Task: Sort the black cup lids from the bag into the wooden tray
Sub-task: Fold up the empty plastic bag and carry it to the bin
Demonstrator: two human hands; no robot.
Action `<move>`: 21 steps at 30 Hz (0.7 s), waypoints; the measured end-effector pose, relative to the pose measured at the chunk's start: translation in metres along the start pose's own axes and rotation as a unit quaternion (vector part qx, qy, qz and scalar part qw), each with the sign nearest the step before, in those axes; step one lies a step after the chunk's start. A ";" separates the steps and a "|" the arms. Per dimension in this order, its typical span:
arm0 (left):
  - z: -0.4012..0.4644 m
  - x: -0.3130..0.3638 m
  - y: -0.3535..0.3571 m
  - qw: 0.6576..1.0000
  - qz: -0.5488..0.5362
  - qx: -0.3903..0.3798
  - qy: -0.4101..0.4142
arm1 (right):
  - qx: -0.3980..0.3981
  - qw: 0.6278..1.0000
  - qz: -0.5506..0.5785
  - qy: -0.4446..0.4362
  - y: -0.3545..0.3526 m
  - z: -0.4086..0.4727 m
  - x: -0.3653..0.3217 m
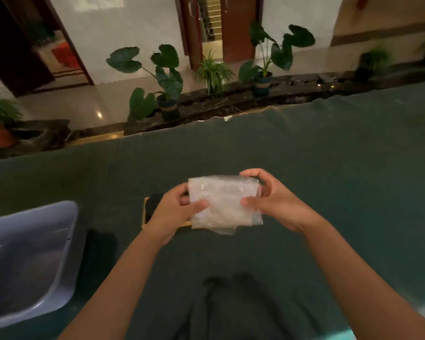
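Dark green cloth-covered table (329, 168), filling most of the view, with the wooden tray as landmark near its middle. Beyond the tray, past the table's far edge: potted leafy plants (162, 77) on a dark ledge, pale shiny floor and dark wooden doorways behind. Left of the tray, at the table's near left edge: pale blue plastic tub (27, 261), contents too dim to tell. Just left of the tray and nearer the viewer: flat black shape (98, 244) on the cloth, unclear what. Directly above the tray, held in the air: clear plastic bag (225, 202), folded into a crumpled, flattened rectangle, looking empty. Left hand (176, 209) pinching the bag's left edge, thumb on top, fingers curled beneath. Right hand (271, 197) pinching the bag's right edge, thumb on the near side, index finger hooked over the far corner. Wooden tray (146, 214) mostly hidden under the left hand and bag; only its pale left rim and near edge visible. Inside the tray, at its left end: black cup lids (153, 204), seen as one dark mass, count impossible to tell.
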State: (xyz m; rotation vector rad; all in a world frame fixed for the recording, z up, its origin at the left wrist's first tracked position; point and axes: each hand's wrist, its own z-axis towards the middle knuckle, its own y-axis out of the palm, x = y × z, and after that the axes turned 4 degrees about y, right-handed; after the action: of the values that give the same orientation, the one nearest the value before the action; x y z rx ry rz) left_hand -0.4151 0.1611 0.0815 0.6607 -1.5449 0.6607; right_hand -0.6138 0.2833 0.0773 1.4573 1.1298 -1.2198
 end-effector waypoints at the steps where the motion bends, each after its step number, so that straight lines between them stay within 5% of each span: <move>1: 0.003 -0.007 0.014 0.999 -0.012 -0.026 -0.018 | 0.032 0.999 -0.005 -0.003 -0.008 -0.015 0.007; 7: 0.003 -0.049 0.139 0.978 0.002 -0.186 -0.097 | 0.304 0.948 0.092 0.009 -0.053 -0.138 0.061; 10: -0.012 -0.059 0.203 0.972 0.020 -0.207 -0.106 | 0.320 0.930 0.181 0.022 -0.074 -0.202 0.077; 15: -0.041 -0.065 0.290 0.967 0.049 -0.238 -0.080 | 0.317 0.934 0.161 0.042 -0.113 -0.286 0.083; 21: -0.077 -0.080 0.396 0.934 0.014 -0.336 -0.119 | 0.420 0.897 0.123 0.057 -0.181 -0.386 0.102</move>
State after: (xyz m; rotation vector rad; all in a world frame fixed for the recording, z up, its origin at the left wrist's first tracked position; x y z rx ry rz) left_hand -0.6516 0.4858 -0.0047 0.1969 -1.8662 0.0398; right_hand -0.7156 0.7033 0.0045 2.2511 0.4376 -1.5331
